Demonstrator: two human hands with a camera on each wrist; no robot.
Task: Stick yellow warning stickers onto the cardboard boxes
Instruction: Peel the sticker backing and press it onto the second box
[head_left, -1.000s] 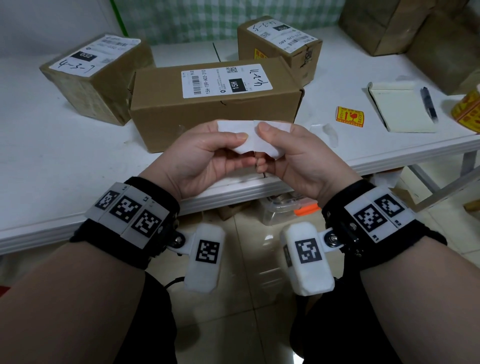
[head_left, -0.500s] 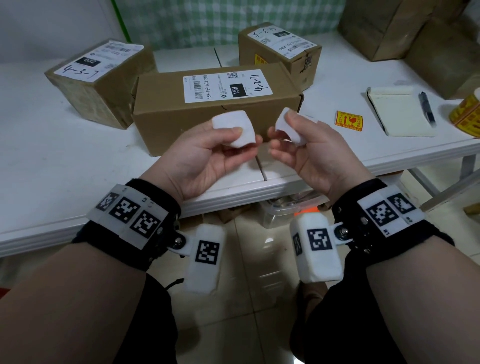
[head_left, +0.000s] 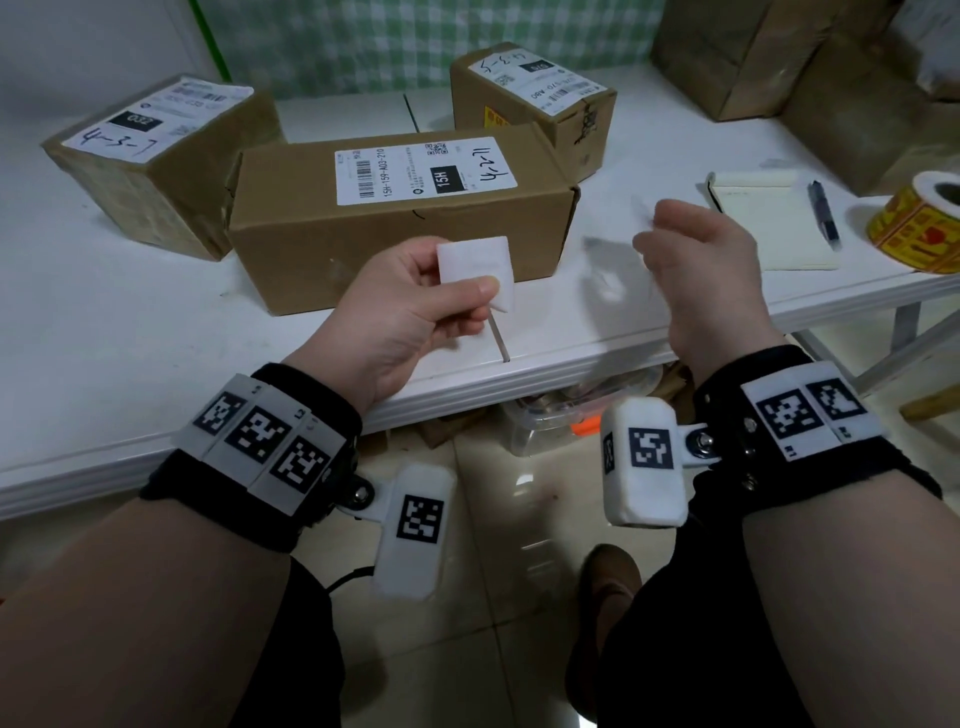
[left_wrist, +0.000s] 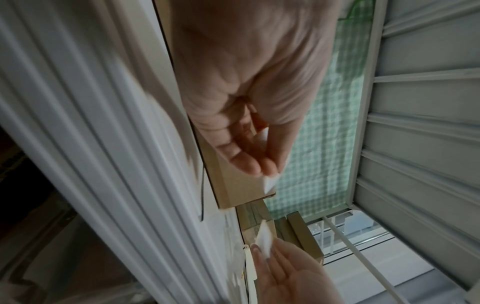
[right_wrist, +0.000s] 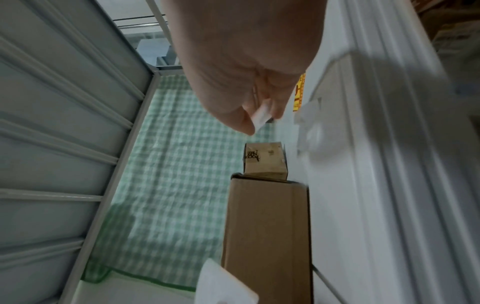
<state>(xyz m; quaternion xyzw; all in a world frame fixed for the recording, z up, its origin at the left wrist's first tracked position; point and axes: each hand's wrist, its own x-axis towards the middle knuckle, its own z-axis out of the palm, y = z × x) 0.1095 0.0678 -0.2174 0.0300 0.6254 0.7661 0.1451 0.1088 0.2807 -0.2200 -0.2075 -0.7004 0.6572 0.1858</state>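
Observation:
My left hand (head_left: 470, 304) pinches a small white paper square (head_left: 475, 265) between thumb and fingers, just in front of the long cardboard box (head_left: 405, 228). In the left wrist view the same square (left_wrist: 270, 181) sticks out past the fingertips. My right hand (head_left: 649, 228) is blurred and further right over the table, pinching a second white piece (right_wrist: 261, 116). A yellow warning sticker (right_wrist: 298, 92) lies on the table beyond that hand. The roll of yellow stickers (head_left: 919, 223) stands at the right edge. The back box (head_left: 530, 98) carries a yellow sticker (head_left: 493, 117) on its side.
Another labelled box (head_left: 156, 166) sits at the left of the white table (head_left: 130, 338). A notepad (head_left: 769, 223) and a pen (head_left: 823, 213) lie at the right. White paper scraps (head_left: 605, 275) lie near the front edge. Larger brown boxes (head_left: 753, 57) stand at the back right.
Both hands held one white piece together; it has come apart into two. The hands have drawn apart, the right one moving further right over the table.

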